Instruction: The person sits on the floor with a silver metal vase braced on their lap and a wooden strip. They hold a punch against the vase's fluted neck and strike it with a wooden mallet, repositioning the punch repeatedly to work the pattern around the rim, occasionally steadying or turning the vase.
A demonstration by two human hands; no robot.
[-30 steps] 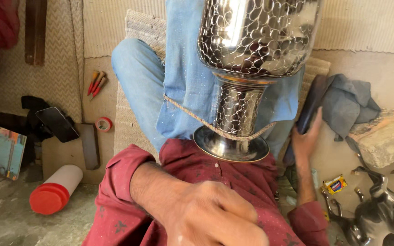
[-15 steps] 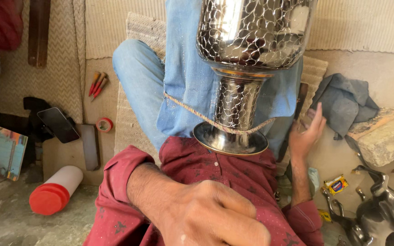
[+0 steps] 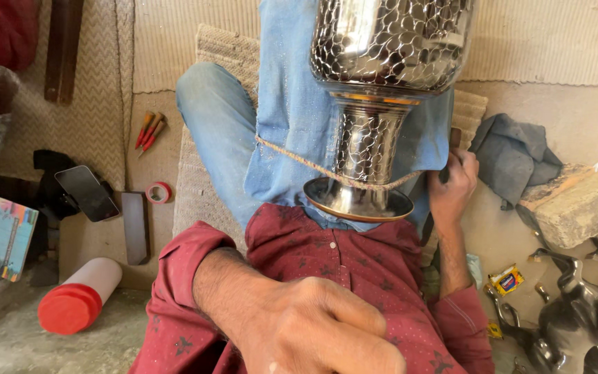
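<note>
Shiny hammered-pattern metal vase with flared foot point(image 3: 375, 104) rests on lap, foot against red shirt, thin twine looped around stem. Right hand point(image 3: 453, 185) beside vase foot, fingers curled around dark tool handle point(image 3: 449, 154). Left hand point(image 3: 316, 332) close to camera, fingers curled inward; cannot tell whether grip holds anything. Crumpled blue-grey cloth point(image 3: 515, 158) on floor near right hand. White cylindrical bottle with red cap point(image 3: 81, 296) lies well left.

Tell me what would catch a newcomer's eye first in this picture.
The shiny hammered metal vessel dominates the top centre, standing on its flared foot against the person's lap with a cord looped round its stem. The left hand fills the foreground as a fist, while the right hand closes on a dark tool beside the vessel. A white bottle with a red cap lies lower left.
</note>
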